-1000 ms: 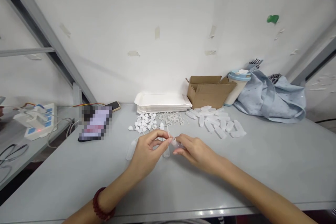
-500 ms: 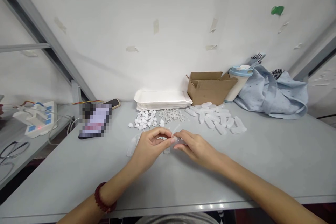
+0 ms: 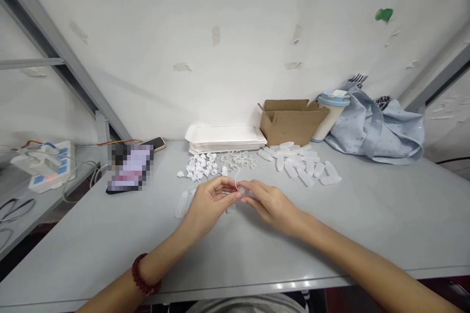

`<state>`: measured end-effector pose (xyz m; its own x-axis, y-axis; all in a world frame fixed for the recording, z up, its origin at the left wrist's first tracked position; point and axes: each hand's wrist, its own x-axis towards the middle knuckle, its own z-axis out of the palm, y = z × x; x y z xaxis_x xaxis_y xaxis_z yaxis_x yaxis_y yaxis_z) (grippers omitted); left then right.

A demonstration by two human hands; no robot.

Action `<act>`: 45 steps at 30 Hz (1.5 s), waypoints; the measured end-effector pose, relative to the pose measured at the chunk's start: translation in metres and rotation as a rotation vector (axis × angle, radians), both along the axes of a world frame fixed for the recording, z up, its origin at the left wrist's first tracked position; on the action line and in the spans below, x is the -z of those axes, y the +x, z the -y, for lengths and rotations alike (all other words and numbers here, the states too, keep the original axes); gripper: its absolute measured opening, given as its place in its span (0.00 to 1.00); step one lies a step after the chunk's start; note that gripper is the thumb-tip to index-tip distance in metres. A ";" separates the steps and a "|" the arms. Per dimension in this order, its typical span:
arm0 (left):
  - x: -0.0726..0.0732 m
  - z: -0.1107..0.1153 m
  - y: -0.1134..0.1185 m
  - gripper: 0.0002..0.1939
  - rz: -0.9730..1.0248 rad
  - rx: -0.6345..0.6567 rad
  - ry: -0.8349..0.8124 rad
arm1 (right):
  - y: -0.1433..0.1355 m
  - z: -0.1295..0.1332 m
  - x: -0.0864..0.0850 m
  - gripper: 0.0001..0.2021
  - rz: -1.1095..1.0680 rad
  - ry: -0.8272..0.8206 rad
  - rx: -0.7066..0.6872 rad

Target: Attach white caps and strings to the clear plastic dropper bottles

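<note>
My left hand (image 3: 213,200) pinches a thin white string (image 3: 236,178) at the end of a small translucent plastic piece (image 3: 245,191). My right hand (image 3: 270,203) grips the body of that same piece, and the fingertips of both hands nearly meet. Behind my hands lie several white caps (image 3: 201,166) and a heap of pale strings (image 3: 240,158). Several translucent pieces (image 3: 305,177) are spread out at the right, and a few more (image 3: 182,204) lie beside and partly behind my left hand.
A stack of white trays (image 3: 225,138) and an open cardboard box (image 3: 290,127) stand by the wall. A cup (image 3: 328,117) and a blue cloth bag (image 3: 378,132) are at the right. Phones (image 3: 132,168) and a power strip (image 3: 55,171) are at the left.
The string above my fingers now curves upward where it slanted to the right. Both hands still hold the piece, and the whole view has shifted slightly.
</note>
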<state>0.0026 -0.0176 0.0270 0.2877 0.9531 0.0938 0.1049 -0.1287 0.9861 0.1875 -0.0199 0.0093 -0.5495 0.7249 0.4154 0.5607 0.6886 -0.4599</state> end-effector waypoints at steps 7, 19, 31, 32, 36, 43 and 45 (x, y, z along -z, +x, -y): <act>0.011 0.002 0.002 0.13 -0.483 -0.152 0.864 | -0.001 -0.003 -0.006 0.11 -0.281 -0.198 0.183; 0.010 0.004 0.008 0.18 -0.818 -0.004 1.111 | -0.009 -0.002 -0.003 0.07 -0.491 -0.506 0.156; 0.013 -0.009 -0.001 0.17 -0.712 0.055 0.894 | 0.005 -0.016 -0.006 0.12 -0.514 -0.345 0.332; 0.013 -0.010 -0.001 0.17 -0.731 0.081 0.880 | 0.009 -0.020 -0.005 0.12 -0.510 -0.316 0.369; 0.013 -0.011 -0.001 0.16 -0.784 0.165 0.826 | 0.020 -0.034 -0.003 0.11 -0.460 -0.211 0.468; 0.009 -0.007 -0.003 0.15 -0.829 0.189 0.799 | 0.033 -0.049 0.003 0.10 -0.399 -0.111 0.508; 0.008 -0.006 -0.003 0.15 -0.853 0.197 0.802 | 0.038 -0.053 0.005 0.10 -0.366 -0.071 0.514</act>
